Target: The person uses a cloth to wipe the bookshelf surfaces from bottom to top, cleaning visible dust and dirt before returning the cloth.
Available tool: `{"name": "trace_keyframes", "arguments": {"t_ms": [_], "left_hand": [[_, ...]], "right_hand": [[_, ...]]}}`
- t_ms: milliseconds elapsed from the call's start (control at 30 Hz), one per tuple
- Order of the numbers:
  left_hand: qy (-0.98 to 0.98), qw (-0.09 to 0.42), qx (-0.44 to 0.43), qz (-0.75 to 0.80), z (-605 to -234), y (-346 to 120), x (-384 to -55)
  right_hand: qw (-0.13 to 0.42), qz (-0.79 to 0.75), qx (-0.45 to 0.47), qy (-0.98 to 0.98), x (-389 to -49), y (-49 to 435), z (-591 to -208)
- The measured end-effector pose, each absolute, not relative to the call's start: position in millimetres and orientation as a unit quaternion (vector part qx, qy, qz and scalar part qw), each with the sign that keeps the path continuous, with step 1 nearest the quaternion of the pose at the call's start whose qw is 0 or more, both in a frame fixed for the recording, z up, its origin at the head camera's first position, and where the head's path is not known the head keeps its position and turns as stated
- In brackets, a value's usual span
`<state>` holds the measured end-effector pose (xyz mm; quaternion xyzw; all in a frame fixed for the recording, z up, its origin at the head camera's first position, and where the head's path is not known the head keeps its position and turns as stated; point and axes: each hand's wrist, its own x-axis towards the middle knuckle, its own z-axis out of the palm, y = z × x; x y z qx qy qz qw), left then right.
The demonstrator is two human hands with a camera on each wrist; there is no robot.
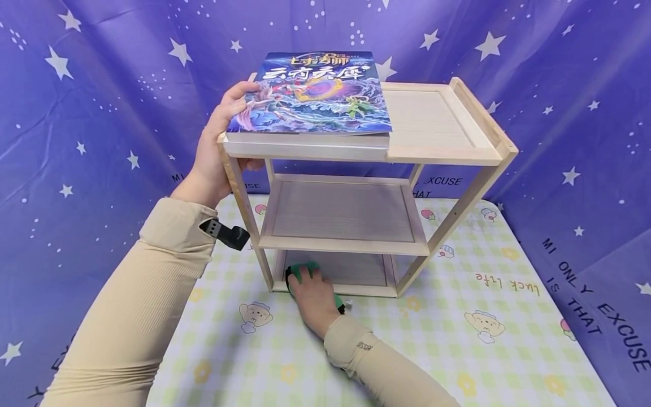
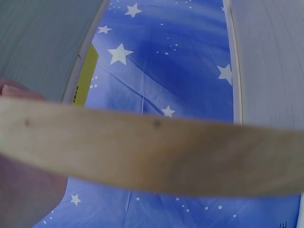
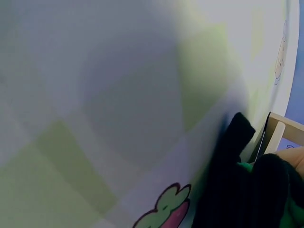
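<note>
A small pale wooden three-tier shelf (image 1: 351, 245) stands on the tablecloth. My left hand (image 1: 216, 135) grips its top left side, fingers over the rim beside a thick blue illustrated book (image 1: 315, 96), thumb side below the top board. In the left wrist view a wooden post (image 2: 156, 152) crosses in front, with part of the left hand (image 2: 28, 185) behind it. Down at the bottom tier's front left, my right hand (image 1: 312, 294) holds a bunched green and black cloth (image 1: 338, 302) against the board. Black folds of the cloth (image 3: 266, 190) show in the right wrist view.
A checked tablecloth (image 1: 437, 350) with cartoon prints covers the table. Behind and at both sides hangs a purple-blue star curtain (image 1: 574, 141). The shelf's raised right rail (image 1: 483, 116) and right front leg (image 1: 447, 220) stand right of the hands.
</note>
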<state>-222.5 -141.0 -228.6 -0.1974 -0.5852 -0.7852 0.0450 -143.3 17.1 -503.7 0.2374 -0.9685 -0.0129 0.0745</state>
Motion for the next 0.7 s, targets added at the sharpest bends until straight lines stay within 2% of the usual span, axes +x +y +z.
{"name": "trace_keyframes", "arguments": {"t_ms": [700], "left_hand": [[-0.581, 0.045, -0.203, -0.787, -229, -141, -222]], "right_hand": [[0.074, 0.0, 0.221, -0.972, -144, 34, -505]]}}
